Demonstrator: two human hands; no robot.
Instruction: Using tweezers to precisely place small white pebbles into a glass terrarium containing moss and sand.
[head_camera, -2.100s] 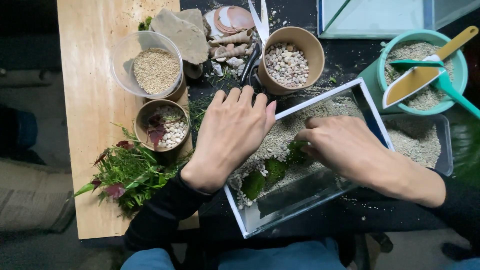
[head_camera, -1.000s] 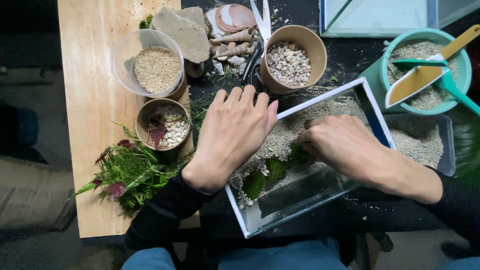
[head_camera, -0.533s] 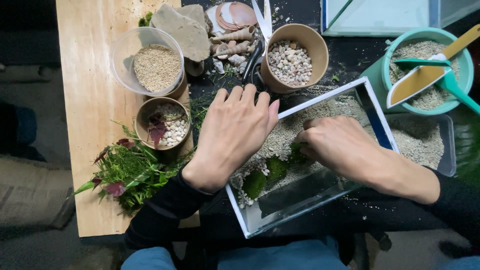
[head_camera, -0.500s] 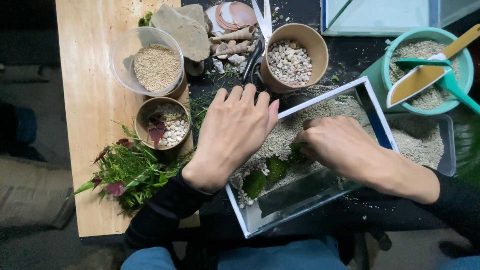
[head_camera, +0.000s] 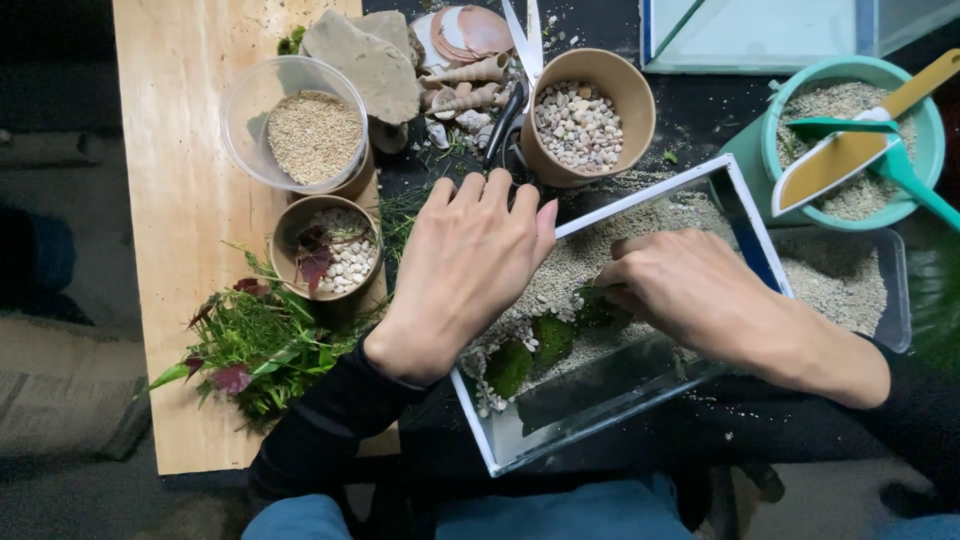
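Pale wooden board at left, leafy sprigs heaped on it. Left hand spread flat, fingers together, over glass tank of gritty sand. Right hand curled inside, fingertips pinching fuzzy round moss.

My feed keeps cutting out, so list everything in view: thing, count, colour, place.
glass tank: 1, clear, white-rimmed, centre, holding sand
moss: about 3 clumps, green, in tank, near side
white pebbles: a patch, in tank beside moss
board: 1, pale wood, left
grain tub: 1, clear, on board
pebble cup: 1, brown, white pebbles and a red leaf inside
plants: 1 bunch, green and red, board's near end
pebble bowl: 1, tan, top centre
rocks: 2, grey, top
shells: several, pinkish, top
scissors: 1, top centre
teal bucket: 1, right, sand and scoops inside
grey tray: 1, right, sand
left hand: flat over tank's edge
right hand: in tank, fingertips at moss
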